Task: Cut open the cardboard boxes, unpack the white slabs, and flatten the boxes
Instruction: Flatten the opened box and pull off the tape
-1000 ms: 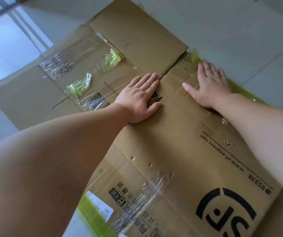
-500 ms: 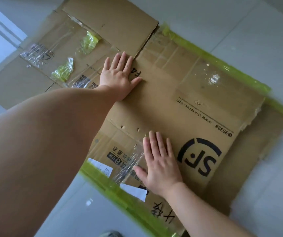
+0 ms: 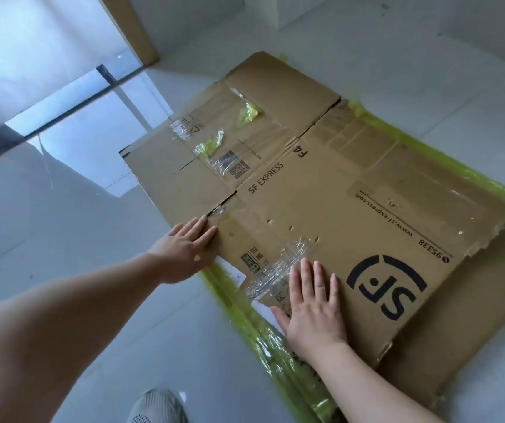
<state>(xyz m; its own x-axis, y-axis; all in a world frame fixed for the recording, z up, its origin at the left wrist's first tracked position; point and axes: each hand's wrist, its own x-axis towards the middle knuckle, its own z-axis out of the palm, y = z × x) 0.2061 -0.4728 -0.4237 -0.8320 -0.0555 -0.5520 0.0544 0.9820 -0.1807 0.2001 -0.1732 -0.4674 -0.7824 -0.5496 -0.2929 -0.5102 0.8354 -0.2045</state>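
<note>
My left hand [image 3: 184,254], fingers straight and together, presses the near-left edge of the flattened SF Express cardboard box [image 3: 321,190] lying on the pale floor [image 3: 62,239], while my right hand [image 3: 314,312] lies flat, fingers spread, beside the logo.

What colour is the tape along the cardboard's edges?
Yellow-green tape, clearest in the head view.

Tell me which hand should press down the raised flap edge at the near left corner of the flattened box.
Left. The left hand already lies on that edge of the box, while the right hand rests flat farther right, beside the logo.
</note>
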